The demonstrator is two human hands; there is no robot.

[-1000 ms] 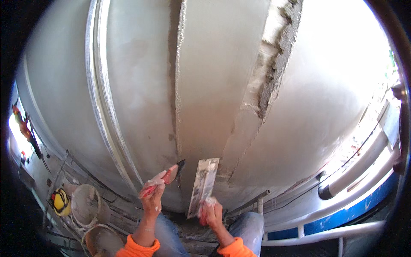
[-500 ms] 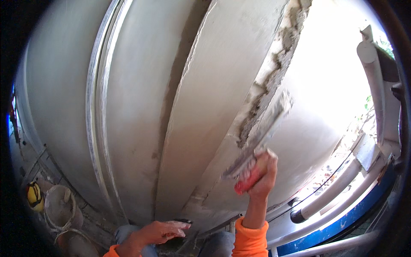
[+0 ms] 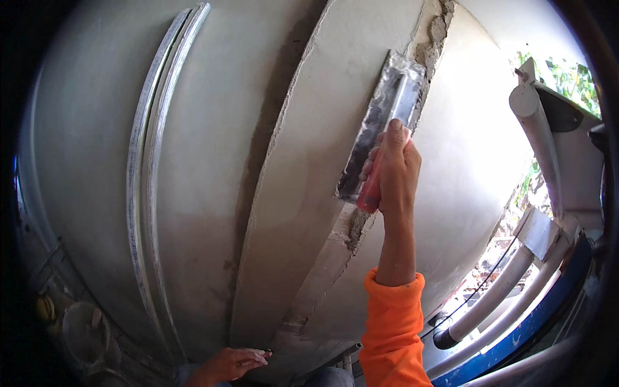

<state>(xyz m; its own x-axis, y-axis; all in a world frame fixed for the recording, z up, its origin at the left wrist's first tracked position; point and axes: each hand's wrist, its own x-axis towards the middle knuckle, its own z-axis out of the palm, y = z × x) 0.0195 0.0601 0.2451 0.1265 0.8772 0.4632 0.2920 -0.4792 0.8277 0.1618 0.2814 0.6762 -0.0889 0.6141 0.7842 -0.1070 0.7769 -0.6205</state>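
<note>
At the far left, a pale bucket (image 3: 82,335) is dimly seen low down. Next, two long metal strips (image 3: 155,148) are set side by side on the grey wall (image 3: 206,174). Low in the view, the left hand (image 3: 233,365) is held with fingers pointing right; whether anything is grasped in it cannot be told. Farther right, a rectangular trowel (image 3: 376,116) is held aslant over the wall's rough groove (image 3: 437,31), its red handle (image 3: 369,197) clenched in the right hand (image 3: 398,169), below which an orange sleeve (image 3: 394,329) is seen. Pale pipes (image 3: 493,291) are seen at the far right.
</note>
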